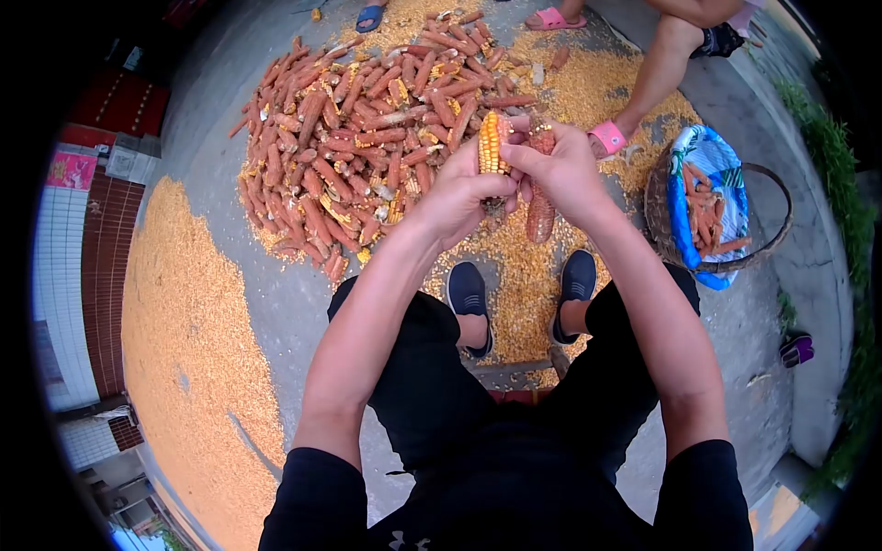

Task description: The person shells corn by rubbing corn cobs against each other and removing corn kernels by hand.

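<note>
In front of my knees, my left hand (457, 195) is closed around an ear of corn (493, 147) that stands nearly upright, yellow kernels still on the side facing me. Close against it, my right hand (563, 172) grips a reddish bare corncob (541, 216), which points down below the fingers. The right thumb reaches across to the ear. Some fingertips of both hands are hidden behind the ear and the cob. Beyond my hands lies a big heap of shelled corncobs (367, 138), a few with kernels left on them.
Loose kernels (519, 303) cover the ground around my shoes (469, 292). A wide spread of kernels (188, 367) lies to the left. At right stands a handled basket (657, 207) with a blue-edged liner and cobs inside. Another person's leg (657, 78) and pink sandal (608, 138) are near it.
</note>
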The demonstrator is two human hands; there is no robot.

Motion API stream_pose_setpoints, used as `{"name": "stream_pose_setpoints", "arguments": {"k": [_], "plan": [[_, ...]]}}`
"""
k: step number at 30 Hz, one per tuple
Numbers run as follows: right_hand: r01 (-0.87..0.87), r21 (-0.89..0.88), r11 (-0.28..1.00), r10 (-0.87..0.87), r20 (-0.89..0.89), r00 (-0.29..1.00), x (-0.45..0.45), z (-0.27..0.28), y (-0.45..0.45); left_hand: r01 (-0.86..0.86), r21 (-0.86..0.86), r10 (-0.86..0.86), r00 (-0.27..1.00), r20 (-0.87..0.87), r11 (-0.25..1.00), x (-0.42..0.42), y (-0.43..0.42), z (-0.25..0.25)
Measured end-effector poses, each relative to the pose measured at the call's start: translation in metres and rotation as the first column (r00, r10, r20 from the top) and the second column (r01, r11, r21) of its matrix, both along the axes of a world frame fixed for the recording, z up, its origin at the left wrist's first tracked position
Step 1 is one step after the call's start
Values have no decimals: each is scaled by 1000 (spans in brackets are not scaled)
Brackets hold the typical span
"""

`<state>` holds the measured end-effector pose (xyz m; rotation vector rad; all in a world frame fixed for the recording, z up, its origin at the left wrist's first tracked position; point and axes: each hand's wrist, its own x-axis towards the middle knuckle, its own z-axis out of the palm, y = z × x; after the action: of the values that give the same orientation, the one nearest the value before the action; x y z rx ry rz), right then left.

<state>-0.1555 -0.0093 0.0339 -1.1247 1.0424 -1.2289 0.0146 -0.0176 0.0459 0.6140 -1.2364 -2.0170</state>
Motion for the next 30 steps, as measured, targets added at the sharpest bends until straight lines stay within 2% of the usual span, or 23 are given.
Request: {"name": "stream_pose_setpoints", "arguments": {"k": [2,5,8,11,14,17,20,23,26,29,30], "plan": [[-50,28,998,44,193,980,-5,-4,-5,3,25,-3,1000,1,1000,3,1,4],[-38,45,998,32,116,993,-2,4,1,-2,47,3,1000,-11,999,4,0,7],[-8,-27,1000,3,-169,986,2,1,3,-12,58,11,1000,20,998,4,0,3],[-39,7,999,40,-162,986,-2,9,3,10,68,-11,1000,17,998,4,1,2],[-4,-6,1000,4,-56,998,-1,9,4,44,100,-43,999,-21,994,5,-2,0],[5,-20,1000,-8,-152,988,-4,5,4,57,124,-51,997,-52,991,5,-1,5],[-43,22,999,40,140,989,-6,3,3,37,112,-32,999,-43,993,4,-2,5],[-66,7,998,66,5,998,-1,17,11,-9,86,10,1000,-9,996,1,0,7],[-36,-82,996,20,-184,983,-2,3,4,5,122,-7,1000,15,993,4,-1,0],[-21,-31,999,13,-227,974,-7,1,0,40,159,-36,999,-28,987,5,0,4],[-10,2,1000,10,-159,987,-7,2,0,19,161,-16,1000,-22,987,3,0,6]]}}
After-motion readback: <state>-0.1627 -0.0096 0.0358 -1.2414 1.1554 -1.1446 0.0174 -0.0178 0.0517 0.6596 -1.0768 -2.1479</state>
